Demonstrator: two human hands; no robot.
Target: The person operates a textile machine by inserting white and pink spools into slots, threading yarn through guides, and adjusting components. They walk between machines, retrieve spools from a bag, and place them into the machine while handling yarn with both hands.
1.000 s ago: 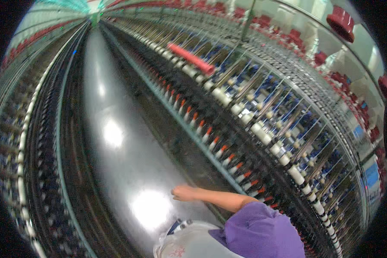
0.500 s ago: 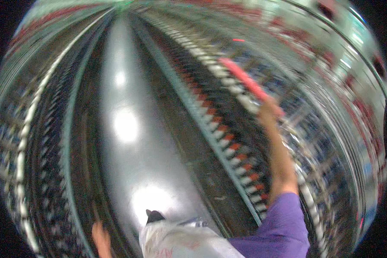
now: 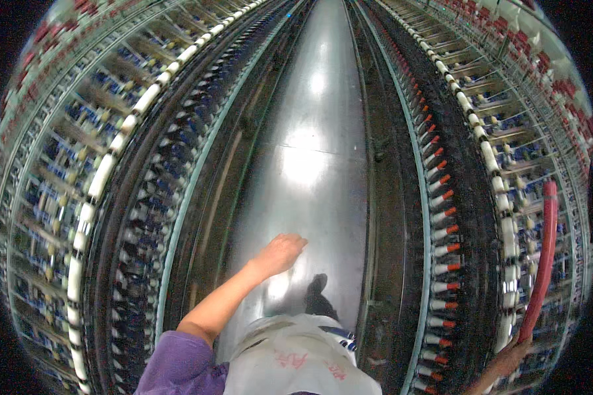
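Note:
A long, slightly bent red tube (image 3: 541, 263) rises from my right hand (image 3: 515, 355), which is closed round its lower end at the lower right. The tube stands in front of the right-hand spinning machine, beside its white rollers (image 3: 506, 243). Whether it touches the machine I cannot tell. My left hand (image 3: 280, 255) hangs over the aisle in front of my body, fingers curled in, with nothing seen in it. Orange-and-white bobbins (image 3: 447, 248) stand in a row along the right machine, left of the tube.
A shiny grey floor (image 3: 303, 204) runs away between two long machines. The left machine carries white rollers (image 3: 100, 178) and a pale blue rail (image 3: 184, 204); a matching rail (image 3: 423, 217) edges the right one. My apron (image 3: 290, 355) and a dark shoe (image 3: 318, 293) show below.
My view has turned, so the aisle now runs up the middle. My left hand has come up across my front. My right hand, still holding the tube, is lower and farther right.

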